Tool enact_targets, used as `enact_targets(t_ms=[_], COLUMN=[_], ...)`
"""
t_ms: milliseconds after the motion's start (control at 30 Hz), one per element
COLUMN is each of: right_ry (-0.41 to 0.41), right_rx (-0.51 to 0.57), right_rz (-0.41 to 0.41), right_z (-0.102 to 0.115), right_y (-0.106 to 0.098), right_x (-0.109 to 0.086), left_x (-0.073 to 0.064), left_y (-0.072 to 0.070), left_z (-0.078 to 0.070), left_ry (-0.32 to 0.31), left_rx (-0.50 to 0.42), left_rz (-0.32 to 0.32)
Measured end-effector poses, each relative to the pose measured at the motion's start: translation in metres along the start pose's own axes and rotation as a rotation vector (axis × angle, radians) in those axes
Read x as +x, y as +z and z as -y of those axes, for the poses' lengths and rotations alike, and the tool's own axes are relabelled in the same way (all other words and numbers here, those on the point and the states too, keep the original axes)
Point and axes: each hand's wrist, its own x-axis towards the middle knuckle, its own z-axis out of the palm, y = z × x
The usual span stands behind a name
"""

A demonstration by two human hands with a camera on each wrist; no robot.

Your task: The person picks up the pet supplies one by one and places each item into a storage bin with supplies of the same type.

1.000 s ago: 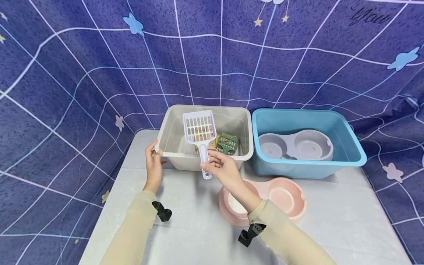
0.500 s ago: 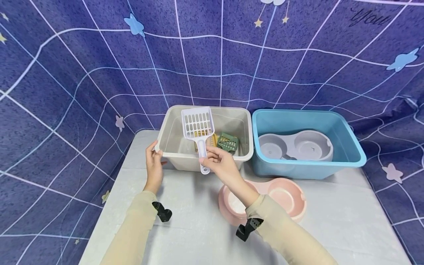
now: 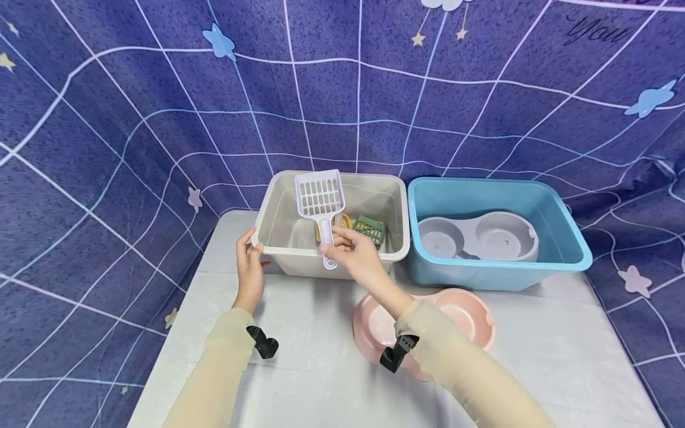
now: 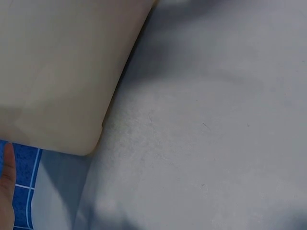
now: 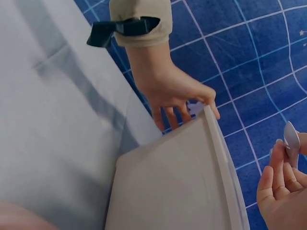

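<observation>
In the head view my right hand pinches the handle of a pale lilac litter scoop between thumb and fingers. Its slotted head points away, above a beige plastic bin. Inside that bin lie a green slotted scoop and a yellow one, partly hidden. My left hand holds the bin's front left corner. The right wrist view shows the left thumb on the rim and the fingers along the outer wall. There, only the edge of the lilac scoop shows in my right hand.
To the right stands a blue bin with a grey double pet bowl inside. A pink double pet bowl lies on the white-covered table, partly under my right forearm. A blue patterned curtain hangs behind.
My right hand has moved slightly away from me with the lilac scoop, whose head now sits farther back over the beige bin. The left hand has stayed on the bin's corner.
</observation>
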Motion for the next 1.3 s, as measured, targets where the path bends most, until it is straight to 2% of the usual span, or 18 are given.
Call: enact_targets(t_ms=[533,833,1100,1300], right_ry=[-0.013,0.007,0.028,0.045], right_rx=[-0.081,-0.131,-0.099,-0.114], right_rz=[0.015,0.085,0.08,0.063], right_z=[-0.012,-0.016,-0.019,-0.021], right_y=[-0.001,0.003,0.003,0.002], right_x=[0.032,0.04,0.045,0.048], left_x=[0.001,0.001,0.0,0.0], left_y=[0.0,-0.001,0.0,0.002], left_z=[0.001,0.0,0.0,0.002], left_ry=[-0.003,0.002,0.011,0.013], left_rx=[-0.01,-0.013,-0.011,-0.027], left_rz=[-0.006,-0.006,-0.014,-0.012])
